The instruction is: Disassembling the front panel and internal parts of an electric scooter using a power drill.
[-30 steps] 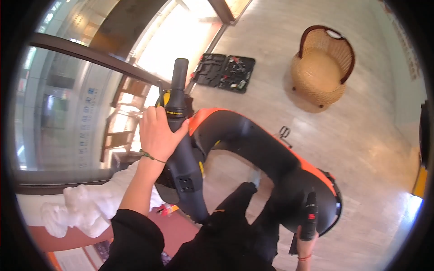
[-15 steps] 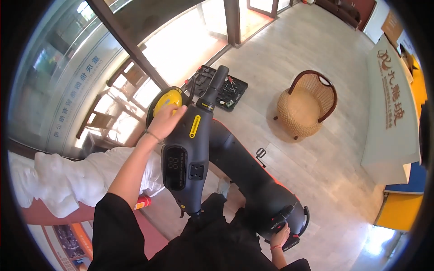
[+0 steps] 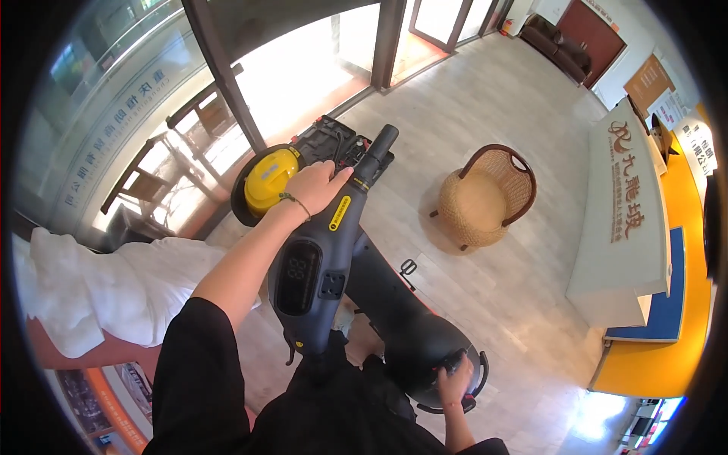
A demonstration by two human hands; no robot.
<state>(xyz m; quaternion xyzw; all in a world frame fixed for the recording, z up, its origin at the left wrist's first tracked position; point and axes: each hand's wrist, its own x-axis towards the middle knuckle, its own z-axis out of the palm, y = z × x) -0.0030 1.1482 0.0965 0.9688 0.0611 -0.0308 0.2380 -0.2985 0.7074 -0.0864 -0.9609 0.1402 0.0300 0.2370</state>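
Observation:
My left hand (image 3: 322,187) is closed over the dark scooter's handlebar (image 3: 345,199), beside the black rubber grip (image 3: 381,148). Some of its fingertips are hidden beyond the edge. Just left of that hand a yellow hard hat (image 3: 271,180) sits at the front of the scooter, with a dark rounded rim around it. My right hand (image 3: 456,379) is wrapped around a black cordless drill (image 3: 453,360) over the rear of the scooter's black seat (image 3: 421,341). The hand covers much of the drill. A dark display panel (image 3: 299,277) faces me below the handlebar.
An open black tool case (image 3: 324,142) lies on the floor beyond the handlebar. A wicker chair (image 3: 478,201) stands to the right, and a white reception counter (image 3: 618,205) farther right. White cloth (image 3: 114,288) drapes at the left. Glass doors line the far left.
My left hand has shifted from beside the hard hat toward the handlebar grip. The drill in my right hand now shows less of its body. The room has swung leftward in view.

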